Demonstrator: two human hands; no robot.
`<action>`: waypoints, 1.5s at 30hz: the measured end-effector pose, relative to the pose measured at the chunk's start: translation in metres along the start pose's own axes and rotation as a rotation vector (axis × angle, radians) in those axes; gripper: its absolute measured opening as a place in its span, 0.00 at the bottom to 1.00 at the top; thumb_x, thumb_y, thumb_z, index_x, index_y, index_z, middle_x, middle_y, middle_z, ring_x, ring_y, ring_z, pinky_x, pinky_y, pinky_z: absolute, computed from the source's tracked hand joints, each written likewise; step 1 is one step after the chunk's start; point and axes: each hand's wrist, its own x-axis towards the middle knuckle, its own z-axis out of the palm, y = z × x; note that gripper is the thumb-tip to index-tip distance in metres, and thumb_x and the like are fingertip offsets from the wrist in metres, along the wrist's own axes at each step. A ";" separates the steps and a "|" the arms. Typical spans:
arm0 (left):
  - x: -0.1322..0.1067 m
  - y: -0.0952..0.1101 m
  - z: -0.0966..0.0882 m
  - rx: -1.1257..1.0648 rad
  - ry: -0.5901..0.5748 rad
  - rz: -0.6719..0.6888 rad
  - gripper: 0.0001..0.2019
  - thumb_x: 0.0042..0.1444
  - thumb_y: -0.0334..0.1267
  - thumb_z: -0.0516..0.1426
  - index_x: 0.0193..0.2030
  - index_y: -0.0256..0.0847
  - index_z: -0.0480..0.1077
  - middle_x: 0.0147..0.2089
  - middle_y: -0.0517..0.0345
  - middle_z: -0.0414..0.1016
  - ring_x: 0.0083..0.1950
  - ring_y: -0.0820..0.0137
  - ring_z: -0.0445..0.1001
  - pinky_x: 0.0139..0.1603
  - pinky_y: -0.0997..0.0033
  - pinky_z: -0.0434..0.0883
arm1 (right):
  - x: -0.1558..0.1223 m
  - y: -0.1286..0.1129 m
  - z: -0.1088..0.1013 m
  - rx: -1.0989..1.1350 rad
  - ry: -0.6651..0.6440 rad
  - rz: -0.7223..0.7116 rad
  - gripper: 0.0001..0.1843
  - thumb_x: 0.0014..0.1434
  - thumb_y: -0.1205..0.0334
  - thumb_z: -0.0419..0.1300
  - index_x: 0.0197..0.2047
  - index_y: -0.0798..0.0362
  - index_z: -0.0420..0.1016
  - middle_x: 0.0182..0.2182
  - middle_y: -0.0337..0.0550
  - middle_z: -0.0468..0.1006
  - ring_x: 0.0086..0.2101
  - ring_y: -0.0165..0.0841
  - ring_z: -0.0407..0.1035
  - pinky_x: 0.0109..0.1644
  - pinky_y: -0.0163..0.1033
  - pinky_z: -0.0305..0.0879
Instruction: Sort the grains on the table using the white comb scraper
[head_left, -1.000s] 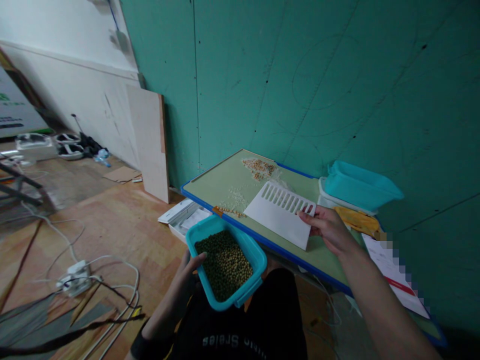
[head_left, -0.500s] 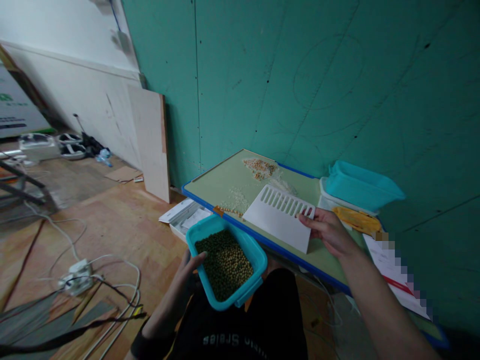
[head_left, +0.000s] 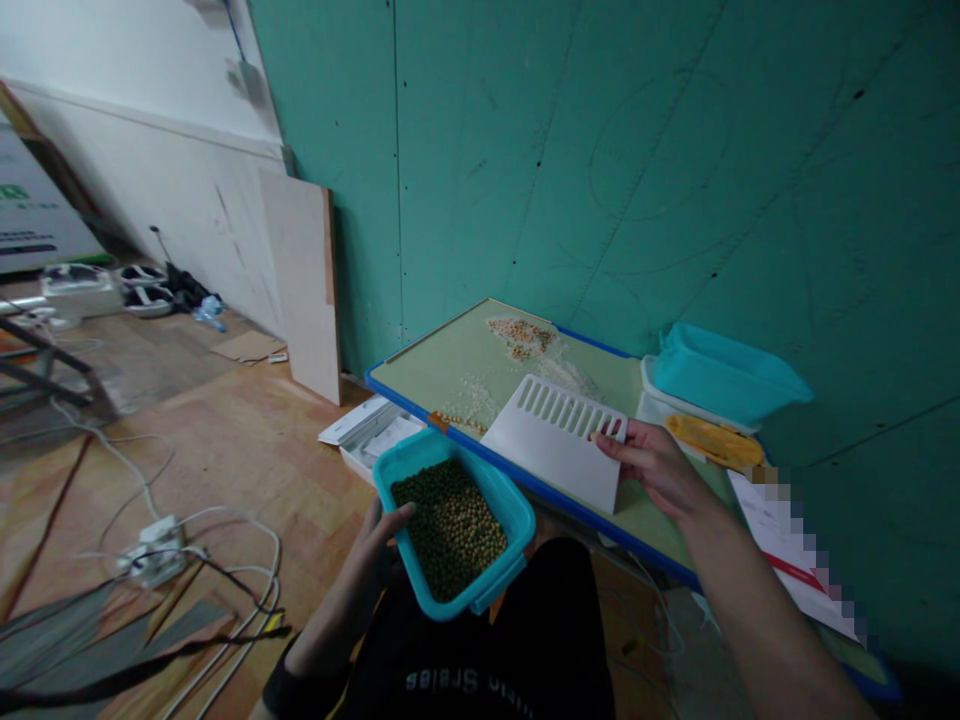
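My left hand (head_left: pixel 379 540) grips the near-left rim of a turquoise plastic container (head_left: pixel 514 510), thumb over the edge. Dark green beans (head_left: pixel 435 490) and pale yellow beans (head_left: pixel 476 530) lie inside it. The container sits just off the table's near edge, above my lap. In my right hand (head_left: pixel 649 460) is a white slotted scraper board (head_left: pixel 555 450), pinched at its right end by the slots. It slants over the table's near edge, to the right of the container. Whitish grains (head_left: pixel 476 400) are scattered beside the board, and a heap of orange and white grains (head_left: pixel 521 338) lies farther back.
The green table (head_left: pixel 442 350) has a blue edge and stands against a green wall (head_left: pixel 525 150). At its right are a turquoise basin (head_left: pixel 727 370), a yellow bundle (head_left: pixel 712 442) and a white printed sheet (head_left: pixel 787 560). An open white box (head_left: pixel 367 440) and a power strip (head_left: pixel 157 550) lie below on the left.
The board in my right hand has shifted slightly left and toward me. My left hand and the bean container stay nearly where they were.
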 end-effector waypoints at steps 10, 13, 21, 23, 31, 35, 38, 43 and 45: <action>0.007 -0.004 -0.007 0.028 0.028 -0.001 0.43 0.58 0.56 0.71 0.77 0.48 0.66 0.73 0.42 0.80 0.67 0.41 0.83 0.55 0.49 0.86 | 0.007 0.008 -0.016 -0.025 0.089 -0.084 0.30 0.35 0.40 0.86 0.34 0.51 0.85 0.33 0.50 0.89 0.34 0.48 0.82 0.35 0.46 0.77; 0.004 -0.001 -0.006 0.047 0.018 -0.002 0.41 0.59 0.56 0.70 0.76 0.48 0.65 0.75 0.43 0.78 0.68 0.41 0.82 0.56 0.48 0.86 | 0.005 0.007 -0.012 -0.008 0.112 -0.095 0.31 0.35 0.38 0.85 0.34 0.51 0.84 0.33 0.50 0.88 0.33 0.47 0.81 0.34 0.46 0.76; 0.001 0.002 -0.003 0.046 -0.014 0.005 0.41 0.61 0.56 0.69 0.77 0.48 0.64 0.76 0.42 0.77 0.70 0.41 0.80 0.57 0.48 0.86 | -0.003 0.002 0.002 0.027 0.048 -0.051 0.33 0.33 0.36 0.85 0.34 0.52 0.86 0.31 0.49 0.87 0.30 0.43 0.78 0.31 0.43 0.74; 0.002 0.001 -0.003 0.045 -0.007 0.006 0.41 0.61 0.56 0.69 0.77 0.49 0.64 0.76 0.43 0.77 0.70 0.41 0.80 0.56 0.48 0.86 | -0.003 0.001 0.004 0.024 0.047 -0.048 0.33 0.34 0.36 0.85 0.34 0.52 0.86 0.32 0.50 0.88 0.30 0.43 0.79 0.32 0.43 0.74; 0.004 0.000 -0.004 0.036 0.012 0.003 0.44 0.60 0.56 0.70 0.79 0.49 0.62 0.72 0.42 0.80 0.68 0.41 0.83 0.56 0.48 0.87 | 0.002 0.000 0.002 0.032 0.111 -0.045 0.34 0.29 0.39 0.86 0.33 0.52 0.85 0.30 0.49 0.88 0.30 0.44 0.80 0.31 0.44 0.76; 0.005 0.000 -0.006 0.004 0.006 -0.002 0.46 0.58 0.55 0.72 0.80 0.48 0.63 0.70 0.41 0.82 0.66 0.40 0.83 0.58 0.45 0.86 | 0.003 0.001 0.003 0.044 0.152 -0.070 0.34 0.29 0.40 0.87 0.34 0.53 0.84 0.29 0.48 0.88 0.28 0.43 0.80 0.30 0.43 0.76; 0.008 -0.001 -0.008 0.016 0.012 -0.015 0.45 0.59 0.55 0.71 0.80 0.47 0.62 0.71 0.39 0.81 0.65 0.40 0.84 0.56 0.44 0.86 | 0.004 0.002 0.004 0.072 0.159 -0.090 0.35 0.30 0.39 0.87 0.34 0.53 0.85 0.29 0.47 0.88 0.27 0.42 0.79 0.28 0.41 0.76; 0.016 -0.007 -0.017 0.015 0.010 -0.017 0.46 0.57 0.56 0.72 0.79 0.50 0.63 0.73 0.41 0.79 0.68 0.40 0.82 0.57 0.44 0.86 | 0.017 -0.002 0.004 0.081 0.171 -0.117 0.33 0.32 0.41 0.87 0.35 0.52 0.85 0.31 0.46 0.89 0.29 0.43 0.81 0.29 0.42 0.78; 0.018 -0.008 -0.019 0.011 0.015 -0.039 0.50 0.52 0.57 0.74 0.79 0.51 0.63 0.72 0.41 0.80 0.65 0.39 0.84 0.56 0.44 0.86 | 0.026 -0.007 0.007 0.079 0.180 -0.132 0.33 0.32 0.41 0.87 0.35 0.52 0.85 0.30 0.46 0.88 0.29 0.43 0.81 0.29 0.43 0.78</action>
